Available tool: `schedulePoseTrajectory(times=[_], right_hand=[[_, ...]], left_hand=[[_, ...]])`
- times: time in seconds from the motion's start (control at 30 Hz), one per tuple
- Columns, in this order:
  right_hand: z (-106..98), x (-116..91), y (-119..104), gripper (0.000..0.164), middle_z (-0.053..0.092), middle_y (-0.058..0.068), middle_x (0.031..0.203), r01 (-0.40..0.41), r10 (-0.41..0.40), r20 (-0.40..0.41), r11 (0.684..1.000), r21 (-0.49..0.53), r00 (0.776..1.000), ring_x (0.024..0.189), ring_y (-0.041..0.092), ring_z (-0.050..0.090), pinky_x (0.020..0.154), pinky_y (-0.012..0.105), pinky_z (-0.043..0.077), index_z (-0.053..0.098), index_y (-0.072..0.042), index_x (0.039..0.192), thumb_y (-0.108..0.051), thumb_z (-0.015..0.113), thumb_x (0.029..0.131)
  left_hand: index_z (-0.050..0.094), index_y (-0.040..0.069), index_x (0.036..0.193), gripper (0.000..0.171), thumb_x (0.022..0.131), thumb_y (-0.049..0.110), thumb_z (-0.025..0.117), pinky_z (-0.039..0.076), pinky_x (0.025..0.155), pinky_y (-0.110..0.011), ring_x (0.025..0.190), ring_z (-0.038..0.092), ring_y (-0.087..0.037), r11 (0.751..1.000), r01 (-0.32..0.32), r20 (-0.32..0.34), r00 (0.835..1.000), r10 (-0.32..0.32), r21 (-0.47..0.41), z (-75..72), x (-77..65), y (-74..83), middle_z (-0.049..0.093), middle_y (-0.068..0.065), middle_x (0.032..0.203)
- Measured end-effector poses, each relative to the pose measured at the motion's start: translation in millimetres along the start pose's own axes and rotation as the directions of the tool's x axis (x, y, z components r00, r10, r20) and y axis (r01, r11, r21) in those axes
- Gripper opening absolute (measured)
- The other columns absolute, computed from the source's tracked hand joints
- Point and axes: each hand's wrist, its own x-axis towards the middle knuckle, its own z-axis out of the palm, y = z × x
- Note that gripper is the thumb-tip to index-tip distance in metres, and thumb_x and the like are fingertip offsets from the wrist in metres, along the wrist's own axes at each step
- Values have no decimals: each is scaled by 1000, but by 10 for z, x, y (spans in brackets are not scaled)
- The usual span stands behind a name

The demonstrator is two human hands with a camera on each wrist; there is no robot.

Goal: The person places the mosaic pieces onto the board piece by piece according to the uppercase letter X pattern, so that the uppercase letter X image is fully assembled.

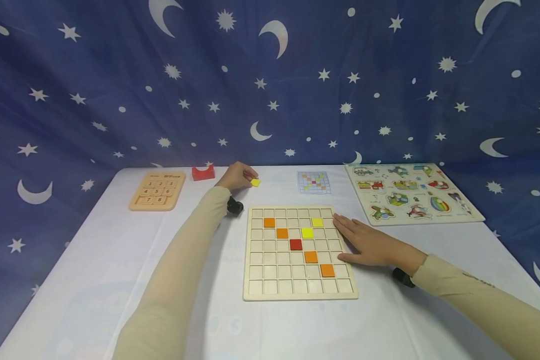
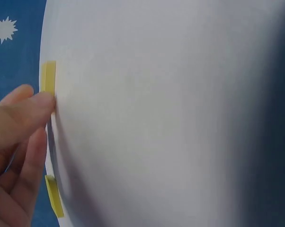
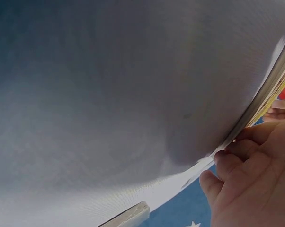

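Observation:
Near the far edge of the table, my left hand (image 1: 237, 177) pinches a yellow square tile (image 2: 50, 76) between thumb and fingers. A second yellow tile (image 2: 54, 196) lies on the table below that hand in the left wrist view. The wooden grid board (image 1: 256, 287) lies flat in the middle. It bears several orange tiles (image 1: 311, 257), two yellow tiles (image 1: 307, 233) and one red tile (image 1: 296, 244) along crossing diagonals. My right hand (image 1: 369, 244) rests at the board's right edge, its fingers extended and touching the rim.
A printed pattern card (image 1: 314, 183) lies behind the board. Back left are a wooden number puzzle (image 1: 156, 192) and a red curved block (image 1: 203, 173). A picture puzzle board (image 1: 409, 194) lies back right. A blue curtain (image 1: 297, 110) hangs behind the table.

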Motion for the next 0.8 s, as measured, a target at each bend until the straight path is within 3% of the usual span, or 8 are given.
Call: schedulePoseTrajectory(times=[0.33, 0.8], right_hand=[[-22, -14, -19, 92, 12, 11, 159, 2, -2, -2, 1000, 16, 1000, 144, 31, 21, 114, 50, 24, 15, -7, 151, -65, 46, 87], [-20, -13, -16, 91, 13, 11, 159, 6, -5, -5, 1000, 11, 1000, 144, 32, 22, 114, 51, 24, 15, -7, 151, -64, 46, 87]], left_hand=[[67, 4, 114, 35, 79, -2, 70, 49, 89, -30, 94, 56, -20, 999, 40, 68, 997, -40, 11, 6, -7, -24, 67, -13, 112], [68, 0, 109, 30, 80, 4, 72, 45, 82, -27, 85, 53, -18, 999, -13, 37, 999, 12, 46, 4, -31, -26, 66, -15, 99]])
